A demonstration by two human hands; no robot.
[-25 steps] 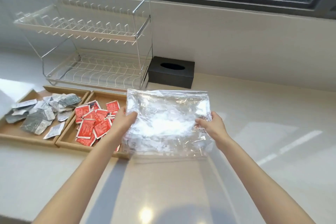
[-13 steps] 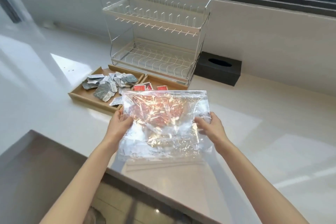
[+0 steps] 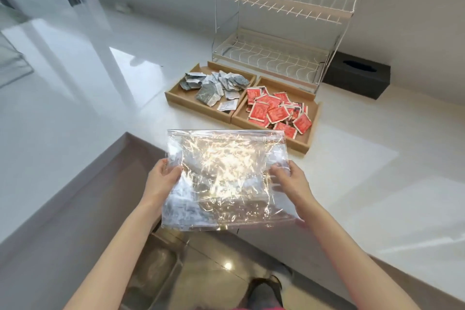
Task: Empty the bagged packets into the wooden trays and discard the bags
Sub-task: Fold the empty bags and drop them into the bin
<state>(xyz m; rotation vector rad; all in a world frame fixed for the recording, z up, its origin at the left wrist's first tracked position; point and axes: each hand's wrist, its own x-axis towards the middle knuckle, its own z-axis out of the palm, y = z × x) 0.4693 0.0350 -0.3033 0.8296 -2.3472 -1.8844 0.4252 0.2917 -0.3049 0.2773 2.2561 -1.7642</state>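
We have drawn the clear bag [image 3: 226,179] back past the counter edge [image 3: 327,241]; our left hand [image 3: 161,179] and right hand [image 3: 292,179] pinch its sides. Beyond, mid-frame, two wooden trays [image 3: 176,94] hold the grey packets [image 3: 216,83] and red packets [image 3: 276,111].

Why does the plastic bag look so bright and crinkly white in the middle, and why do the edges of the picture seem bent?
Head view: the clear bag, held by the left hand and right hand, throws back window light as warm glare, hiding what lies behind it. The glossy countertop shows pale reflected patches. The wide-angle lens bends the dish rack and stretches the forearms.
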